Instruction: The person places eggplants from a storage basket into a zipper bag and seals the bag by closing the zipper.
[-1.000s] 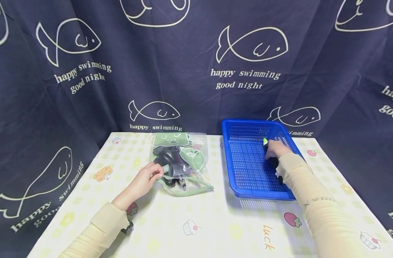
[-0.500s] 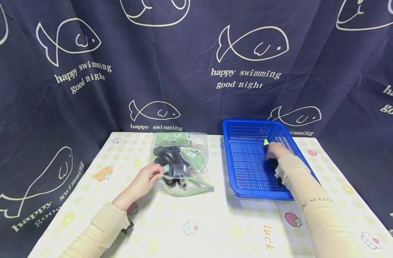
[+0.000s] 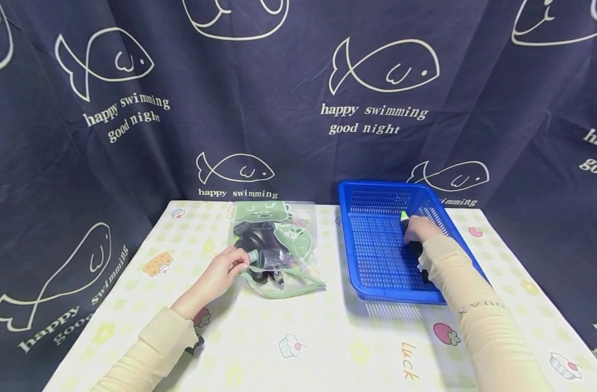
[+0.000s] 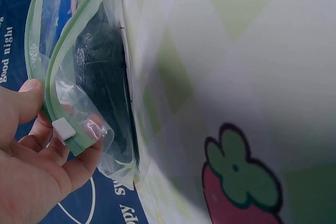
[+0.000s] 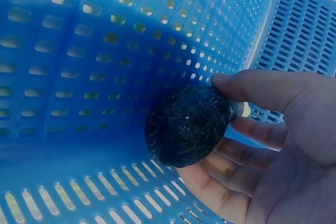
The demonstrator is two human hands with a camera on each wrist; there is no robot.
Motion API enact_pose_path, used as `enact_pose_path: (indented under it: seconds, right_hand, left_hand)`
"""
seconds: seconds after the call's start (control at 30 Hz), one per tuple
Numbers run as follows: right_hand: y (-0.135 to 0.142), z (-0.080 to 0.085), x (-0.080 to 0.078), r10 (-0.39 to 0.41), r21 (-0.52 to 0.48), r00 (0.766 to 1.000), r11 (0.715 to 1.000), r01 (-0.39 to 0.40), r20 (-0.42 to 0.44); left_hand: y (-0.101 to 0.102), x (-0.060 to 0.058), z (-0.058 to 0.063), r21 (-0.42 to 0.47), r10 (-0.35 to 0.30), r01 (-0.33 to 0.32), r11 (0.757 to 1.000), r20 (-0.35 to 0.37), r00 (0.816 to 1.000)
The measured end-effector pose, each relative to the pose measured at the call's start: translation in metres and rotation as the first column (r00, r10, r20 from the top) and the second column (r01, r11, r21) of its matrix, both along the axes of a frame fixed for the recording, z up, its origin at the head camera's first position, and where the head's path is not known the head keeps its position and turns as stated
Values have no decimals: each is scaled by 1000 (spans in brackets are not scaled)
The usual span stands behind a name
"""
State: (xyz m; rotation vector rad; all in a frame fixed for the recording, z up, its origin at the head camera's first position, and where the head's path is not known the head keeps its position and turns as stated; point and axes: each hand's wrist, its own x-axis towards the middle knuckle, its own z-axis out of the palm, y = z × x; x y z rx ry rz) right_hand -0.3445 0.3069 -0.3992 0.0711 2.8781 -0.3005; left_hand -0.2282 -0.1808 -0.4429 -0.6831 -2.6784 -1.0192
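Note:
My left hand (image 3: 226,265) pinches the mouth edge of a clear zip bag (image 3: 294,239) with green prints, lying on the table. In the left wrist view the bag's green zip edge stands apart, and a white slider (image 4: 64,128) sits by my fingers. Inside the bag lie several glossy dark eggplants (image 3: 274,251). On the right, my right hand (image 3: 420,227) reaches into a blue basket (image 3: 345,234) and grips a long blackish eggplant (image 5: 186,125) with a light green tip. The wrist and sleeve hide part of it in the head view; its rounded end faces the right wrist camera.
A pale checked tablecloth (image 3: 337,337) with fruit and cake prints covers the table. Behind it hangs a dark blue curtain (image 3: 298,136) with fish drawings. The basket's perforated walls rise around my right hand.

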Motion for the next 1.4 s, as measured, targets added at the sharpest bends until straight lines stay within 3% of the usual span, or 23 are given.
enact_pose_path:
  seconds: [0.5, 0.97, 1.4]
  right_hand:
    - [-5, 5, 2, 95, -66, 995, 993, -96, -26]
    - [-16, 21, 2, 37, -196, 996, 980, -21, 81]
    - [-26, 38, 8, 83, -228, 994, 971, -65, 71]
  left_hand:
    - [-1, 1, 0, 1, 6, -6, 1000, 1, 1000]
    - [-1, 1, 1, -12, 5, -5, 1000, 3, 1000]
    - [-1, 2, 2, -6, 5, -5, 1000, -2, 1000]
